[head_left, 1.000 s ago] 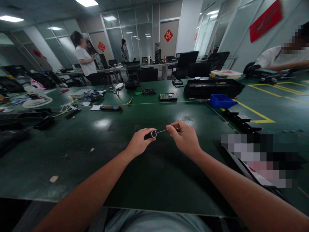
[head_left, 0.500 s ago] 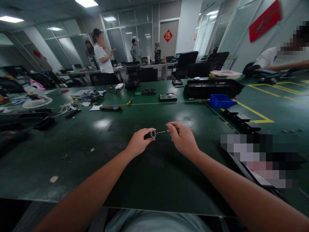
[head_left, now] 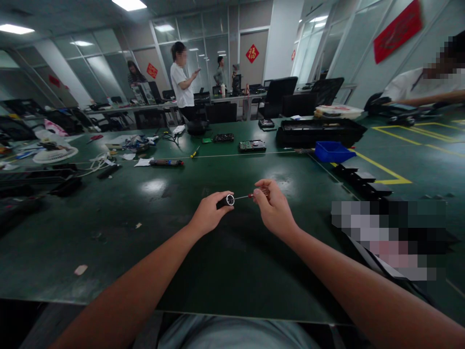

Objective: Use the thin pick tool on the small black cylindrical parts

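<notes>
Between the thumb and fingers of my left hand (head_left: 208, 213) is a short black cylinder (head_left: 230, 199) with a silver ring round its open end, which faces me. My right hand (head_left: 275, 207) is closed round the reddish handle of a screwdriver (head_left: 242, 197). The thin metal shaft points left, and its tip meets the ringed end of the cylinder; I cannot tell whether it goes inside. Both hands are just above the green tabletop (head_left: 225, 271), near its middle.
Beyond my hands lie a circuit-board drive (head_left: 252, 145), a yellow screwdriver (head_left: 195, 152) and a dark tube-shaped tool (head_left: 166, 163). A blue bin (head_left: 333, 151) and a long black tray (head_left: 321, 132) stand at the back right. Cables (head_left: 98, 162) lie left. A co-worker (head_left: 410, 87) leans in at far right.
My right fingers have shifted and loosened slightly on the screwdriver, showing more of its handle. My left hand holds still. In the background a standing person has moved to the right.
</notes>
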The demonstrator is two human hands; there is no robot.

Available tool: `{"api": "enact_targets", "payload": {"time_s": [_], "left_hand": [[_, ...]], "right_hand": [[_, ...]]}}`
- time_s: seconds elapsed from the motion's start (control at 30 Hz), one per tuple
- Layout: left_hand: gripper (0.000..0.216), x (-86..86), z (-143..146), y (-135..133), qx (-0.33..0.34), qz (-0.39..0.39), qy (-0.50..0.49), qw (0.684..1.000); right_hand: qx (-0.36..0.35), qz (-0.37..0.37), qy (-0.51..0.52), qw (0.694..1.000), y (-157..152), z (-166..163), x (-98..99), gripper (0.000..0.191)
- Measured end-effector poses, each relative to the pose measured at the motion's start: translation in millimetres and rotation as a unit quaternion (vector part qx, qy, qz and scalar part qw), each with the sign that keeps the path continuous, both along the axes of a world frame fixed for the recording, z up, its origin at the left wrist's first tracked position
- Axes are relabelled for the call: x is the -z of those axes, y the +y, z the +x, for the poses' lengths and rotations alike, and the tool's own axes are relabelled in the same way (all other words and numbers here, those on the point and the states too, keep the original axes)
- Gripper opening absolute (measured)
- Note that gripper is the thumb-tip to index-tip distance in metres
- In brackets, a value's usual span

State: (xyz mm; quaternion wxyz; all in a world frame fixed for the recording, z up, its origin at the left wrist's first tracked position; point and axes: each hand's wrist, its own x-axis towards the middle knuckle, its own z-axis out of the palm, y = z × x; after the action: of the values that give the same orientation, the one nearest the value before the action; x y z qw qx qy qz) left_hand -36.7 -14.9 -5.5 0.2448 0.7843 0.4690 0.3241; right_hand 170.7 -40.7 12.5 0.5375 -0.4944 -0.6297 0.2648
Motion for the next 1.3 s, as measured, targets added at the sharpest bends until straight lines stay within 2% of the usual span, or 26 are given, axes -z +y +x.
{"api": "enact_targets", "payload": {"time_s": [0.13,0.23,0.33,0.5,0.63,0.73,0.93,1.1,1.3], "left_hand": [[0.039,-0.6,0,1,0.000,0.018,-0.017,1.000],[0.039,-3.8,0,3,0.036,0.052,0.007,0.998],[0.039,-5.5,-1,6,0.053,0.075,0.063,0.994],[0.039,-3.5,-2,9,0.052,0.052,0.101,0.992],[0.039,-2.8,-1,7,0.057,0.045,0.111,0.991],[0.039,-3.2,1,6,0.060,0.044,0.112,0.991],[0.041,-3.5,4,4,0.055,0.037,0.119,0.991],[0.042,-2.7,8,5,0.056,0.042,0.141,0.988],[0.041,1.5,12,7,0.061,0.036,0.176,0.982]], "right_hand": [[-0.030,-0.030,0.167,0.985,9,-2,6.8,0.023],[-0.041,-0.085,0.303,0.948,19,0,10.6,0.031],[-0.016,-0.140,0.336,0.931,27,4,13.1,0.033],[0.061,-0.095,0.249,0.962,30,9,14.7,0.028],[0.028,-0.039,0.183,0.982,24,9,12.4,0.027],[0.029,-0.001,0.080,0.996,17,8,8.2,0.027],[0.028,0.036,-0.019,0.999,7,5,0.6,0.023],[0.036,0.086,-0.117,0.989,3,5,-4.1,0.017],[0.064,0.099,-0.176,0.977,5,5,-3.1,0.018]]}}
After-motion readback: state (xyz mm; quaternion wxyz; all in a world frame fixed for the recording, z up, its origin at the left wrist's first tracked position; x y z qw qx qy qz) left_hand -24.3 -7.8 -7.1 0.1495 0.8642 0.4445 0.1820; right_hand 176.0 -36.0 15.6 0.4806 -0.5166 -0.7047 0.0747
